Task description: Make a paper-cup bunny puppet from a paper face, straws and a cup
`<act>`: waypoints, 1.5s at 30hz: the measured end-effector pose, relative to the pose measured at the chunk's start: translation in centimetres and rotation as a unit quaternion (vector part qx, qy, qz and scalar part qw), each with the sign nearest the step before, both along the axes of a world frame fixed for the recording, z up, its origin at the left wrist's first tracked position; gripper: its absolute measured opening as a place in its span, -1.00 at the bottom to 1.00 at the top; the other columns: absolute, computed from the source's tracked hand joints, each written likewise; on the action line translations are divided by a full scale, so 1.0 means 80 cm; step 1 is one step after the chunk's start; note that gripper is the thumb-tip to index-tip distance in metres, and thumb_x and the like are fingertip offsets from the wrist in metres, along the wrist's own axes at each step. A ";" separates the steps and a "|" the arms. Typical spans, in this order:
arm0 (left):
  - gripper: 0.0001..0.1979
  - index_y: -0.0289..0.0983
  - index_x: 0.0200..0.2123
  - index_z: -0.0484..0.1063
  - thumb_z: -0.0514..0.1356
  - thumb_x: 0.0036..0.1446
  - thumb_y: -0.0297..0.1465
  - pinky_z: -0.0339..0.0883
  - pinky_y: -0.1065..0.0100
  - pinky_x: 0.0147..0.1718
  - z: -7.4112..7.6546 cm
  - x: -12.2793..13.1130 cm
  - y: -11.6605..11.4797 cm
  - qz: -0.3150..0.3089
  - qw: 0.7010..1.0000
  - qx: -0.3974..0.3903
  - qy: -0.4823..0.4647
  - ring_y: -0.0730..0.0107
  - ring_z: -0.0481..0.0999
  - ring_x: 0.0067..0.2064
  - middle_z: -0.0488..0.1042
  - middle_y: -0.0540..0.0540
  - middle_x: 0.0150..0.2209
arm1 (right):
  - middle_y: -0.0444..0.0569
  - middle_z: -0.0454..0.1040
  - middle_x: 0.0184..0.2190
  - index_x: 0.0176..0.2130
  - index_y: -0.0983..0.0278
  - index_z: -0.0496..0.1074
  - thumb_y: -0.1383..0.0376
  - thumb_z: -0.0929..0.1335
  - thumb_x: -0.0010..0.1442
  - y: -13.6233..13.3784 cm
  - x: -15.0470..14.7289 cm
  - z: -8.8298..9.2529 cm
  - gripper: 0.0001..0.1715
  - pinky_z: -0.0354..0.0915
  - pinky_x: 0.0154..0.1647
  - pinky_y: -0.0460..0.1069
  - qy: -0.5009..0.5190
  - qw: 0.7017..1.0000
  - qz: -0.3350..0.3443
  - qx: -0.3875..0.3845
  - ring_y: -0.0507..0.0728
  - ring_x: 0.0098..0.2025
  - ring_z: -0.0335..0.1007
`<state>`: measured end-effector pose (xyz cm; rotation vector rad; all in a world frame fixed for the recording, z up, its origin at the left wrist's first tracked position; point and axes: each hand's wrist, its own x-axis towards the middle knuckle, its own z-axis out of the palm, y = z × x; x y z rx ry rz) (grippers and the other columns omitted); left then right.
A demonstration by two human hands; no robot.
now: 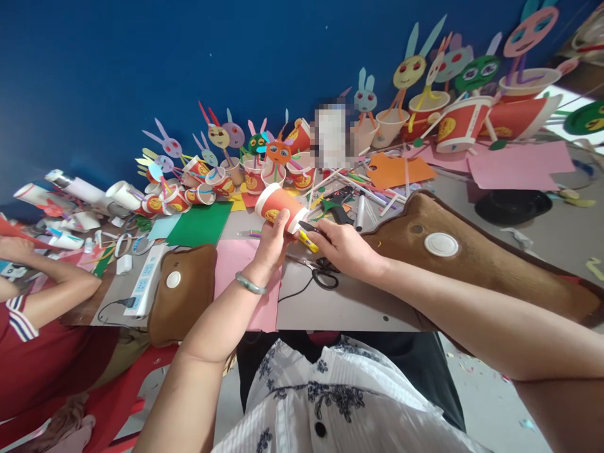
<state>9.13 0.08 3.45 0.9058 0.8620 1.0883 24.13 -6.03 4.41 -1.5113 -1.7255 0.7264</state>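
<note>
An orange-red paper cup [285,205] with a yellow emblem is tilted on its side above the table's middle. My left hand [272,241], with a bracelet at the wrist, is closed around its near side, thumb on the cup wall. My right hand [348,249] is closed on a slim black tool [308,226], whose tip is at the cup's white-rimmed end. Whether the tool is a pen or a knife cannot be made out. Under the hands lie black-handled scissors [325,279] and a yellow stick-like item [307,241].
Brown plush warmers [183,296] lie left and right. Behind them are a green sheet [201,223], a white marker [361,211], and paper cups with rabbit figures [406,72] along the blue wall. A power strip [147,280] and another person's arm [61,277] are at left.
</note>
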 end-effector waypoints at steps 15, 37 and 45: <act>-0.45 -0.28 -0.36 0.38 0.39 -0.12 0.07 0.16 0.45 -0.58 -0.007 0.000 0.001 0.009 1.000 0.025 0.008 0.55 0.33 -0.58 0.36 0.08 -0.57 | -0.18 0.17 -0.61 -0.48 0.20 0.16 0.03 0.26 0.31 0.003 0.002 -0.004 -0.58 0.00 -0.48 -0.05 0.048 0.998 0.026 -0.023 0.02 -0.55 0.07; -0.45 -0.27 -0.40 0.38 0.36 -0.09 0.10 0.15 0.45 -0.60 -0.007 0.002 -0.002 0.005 1.000 0.014 0.013 0.54 0.32 -0.58 0.36 0.05 -0.59 | -0.08 0.33 -0.54 -0.35 0.24 0.33 0.05 0.24 0.34 0.003 0.005 -0.009 -0.64 -0.04 -0.43 -0.02 -0.081 0.996 -0.008 0.039 0.07 -0.50 0.17; -0.37 -0.30 -0.33 0.46 0.13 0.09 0.21 0.15 0.46 -0.62 0.014 -0.012 0.017 -0.025 0.995 -0.085 -0.050 0.57 0.31 -0.58 0.47 -0.07 -0.46 | -0.21 0.19 -0.62 -0.47 0.21 0.18 -0.12 0.26 0.29 0.001 0.000 0.001 -0.46 0.03 -0.49 -0.05 0.162 0.983 0.072 -0.049 0.00 -0.53 0.06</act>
